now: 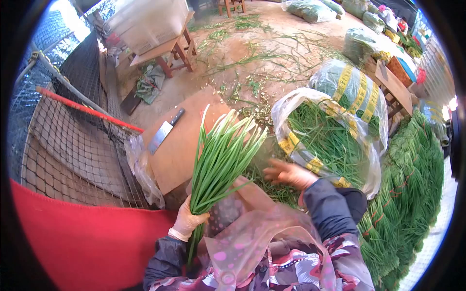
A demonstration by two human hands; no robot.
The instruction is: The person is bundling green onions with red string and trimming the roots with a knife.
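Observation:
My left hand (187, 220), in a pale thin glove, is wrapped round the lower part of a bunch of chives (221, 155). The white stem ends point up and away from me, and the green leaves hang below my fist. To the right of the bunch, my right hand (290, 174) is held with its fingers apart and nothing in them, slightly blurred. It is close to a clear plastic bag (279, 116) with yellow printed tape, full of loose green leaves (325, 136). A cleaver (162, 136) with a dark handle lies on the wooden board (170, 167) beyond my left hand.
Bundled chives (403, 203) are piled along my right side. A red cloth (87, 237) and black netting (73, 150) lie to the left. Farther off are a wooden stool (170, 53) bearing a whitish crate (148, 24), scattered trimmings (262, 60) and filled bags (310, 10).

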